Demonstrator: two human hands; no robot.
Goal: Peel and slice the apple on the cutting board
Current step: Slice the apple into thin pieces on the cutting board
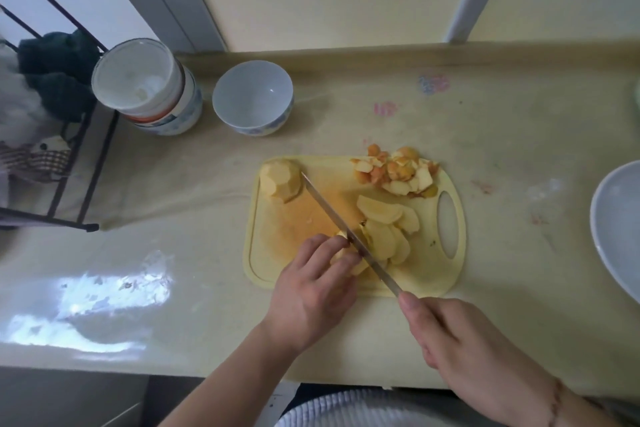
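A pale yellow cutting board [273, 218] lies on the counter. A peeled apple half [280, 180] rests at its far left corner. Cut slices [388, 229] fan out near the board's middle, and a heap of peel scraps [398, 172] lies at the far right corner. My left hand [311, 291] presses a small apple piece [346, 258] onto the board's near edge. My right hand [460, 343] grips the handle of a long knife [346, 229], whose blade crosses that piece and points toward the peeled half.
An empty white bowl [252, 97] and a stack of bowls [145, 87] stand at the back left. A black wire rack [59, 149] with cloths borders the left. A pale plate's rim [613, 229] shows at the right edge. The counter's front edge runs just below my wrists.
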